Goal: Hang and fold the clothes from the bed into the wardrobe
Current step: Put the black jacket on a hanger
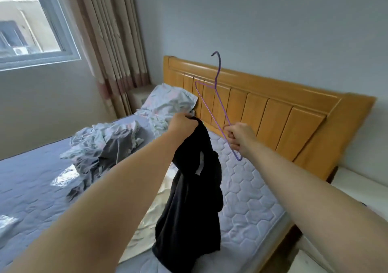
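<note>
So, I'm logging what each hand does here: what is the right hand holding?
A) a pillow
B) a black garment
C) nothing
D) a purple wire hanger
D: the right hand pinches one lower corner of the purple wire hanger, raised in front of the headboard, while the left hand grips the black garment.
</note>
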A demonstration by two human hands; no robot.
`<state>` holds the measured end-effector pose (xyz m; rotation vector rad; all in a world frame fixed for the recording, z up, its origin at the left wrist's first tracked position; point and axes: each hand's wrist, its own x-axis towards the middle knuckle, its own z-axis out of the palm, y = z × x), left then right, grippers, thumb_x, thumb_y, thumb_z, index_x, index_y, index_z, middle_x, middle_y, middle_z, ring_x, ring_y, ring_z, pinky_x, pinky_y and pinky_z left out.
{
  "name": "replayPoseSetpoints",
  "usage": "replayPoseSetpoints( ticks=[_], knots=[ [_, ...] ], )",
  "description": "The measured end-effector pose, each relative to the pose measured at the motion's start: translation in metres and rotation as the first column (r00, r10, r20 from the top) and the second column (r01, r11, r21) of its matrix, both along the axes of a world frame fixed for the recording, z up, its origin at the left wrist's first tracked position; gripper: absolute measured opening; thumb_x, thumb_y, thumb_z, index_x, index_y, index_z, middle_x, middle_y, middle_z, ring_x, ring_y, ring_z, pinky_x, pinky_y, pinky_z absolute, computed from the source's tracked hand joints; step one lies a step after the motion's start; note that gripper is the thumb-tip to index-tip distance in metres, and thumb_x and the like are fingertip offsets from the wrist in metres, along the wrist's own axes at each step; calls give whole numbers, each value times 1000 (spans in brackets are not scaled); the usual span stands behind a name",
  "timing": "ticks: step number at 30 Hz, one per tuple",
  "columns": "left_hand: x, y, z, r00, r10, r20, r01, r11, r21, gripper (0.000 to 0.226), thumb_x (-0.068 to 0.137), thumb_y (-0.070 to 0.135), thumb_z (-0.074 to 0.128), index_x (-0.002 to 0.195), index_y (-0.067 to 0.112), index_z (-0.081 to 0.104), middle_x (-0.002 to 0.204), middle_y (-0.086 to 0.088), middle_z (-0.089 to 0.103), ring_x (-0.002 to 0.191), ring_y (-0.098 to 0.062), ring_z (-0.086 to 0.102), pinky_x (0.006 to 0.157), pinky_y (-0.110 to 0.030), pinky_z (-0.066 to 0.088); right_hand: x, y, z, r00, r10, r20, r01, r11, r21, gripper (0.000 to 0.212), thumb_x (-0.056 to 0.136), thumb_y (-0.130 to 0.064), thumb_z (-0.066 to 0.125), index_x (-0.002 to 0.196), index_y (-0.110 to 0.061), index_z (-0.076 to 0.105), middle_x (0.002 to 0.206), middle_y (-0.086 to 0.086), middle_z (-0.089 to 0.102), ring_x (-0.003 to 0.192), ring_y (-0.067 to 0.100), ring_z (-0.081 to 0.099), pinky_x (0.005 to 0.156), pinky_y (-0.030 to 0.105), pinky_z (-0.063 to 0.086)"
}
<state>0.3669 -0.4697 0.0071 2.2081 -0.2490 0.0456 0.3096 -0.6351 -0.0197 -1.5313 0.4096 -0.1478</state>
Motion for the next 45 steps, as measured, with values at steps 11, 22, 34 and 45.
replayPoseSetpoints(
  ticks=[11, 22, 34, 45],
  knots=[
    [-67, -50, 112, 940, -160, 302, 134, 985, 105, 17, 80, 8, 60, 92, 18, 66, 95, -3, 65, 89, -21, 61, 81, -35, 55, -65, -19, 78, 974, 211, 85, -208, 977, -44, 13, 93, -7, 58, 84, -15, 56, 37, -9, 37, 29, 4, 29, 29, 16, 23],
    [-86, -100, 102, 972, 90, 215, -169, 908, 384, 17, 93, 27, 52, 85, 13, 57, 72, -1, 56, 70, -20, 59, 69, -27, 51, -106, -109, 166, 964, -188, 189, 181, 982, 56, 27, 90, -1, 55, 69, -15, 46, 42, -3, 33, 27, 7, 26, 32, 18, 22],
    [-102, -159, 150, 841, -409, -355, 61, 723, -689, 17, 92, 19, 64, 91, 3, 60, 92, -10, 65, 82, -21, 62, 64, -31, 54, -150, -212, 161, 954, -213, 210, 269, 919, -288, 35, 97, -35, 49, 74, -10, 58, 44, -5, 39, 41, 13, 31, 44, 23, 27],
    [-85, -225, 145, 996, -7, -87, -29, 911, -411, 27, 92, 24, 60, 72, 14, 44, 75, -3, 48, 68, -14, 48, 76, -28, 44, -163, -262, 148, 825, -355, 439, 547, 694, -468, 22, 94, -21, 52, 97, -14, 73, 93, 0, 65, 79, 14, 55, 68, 26, 44]
  ],
)
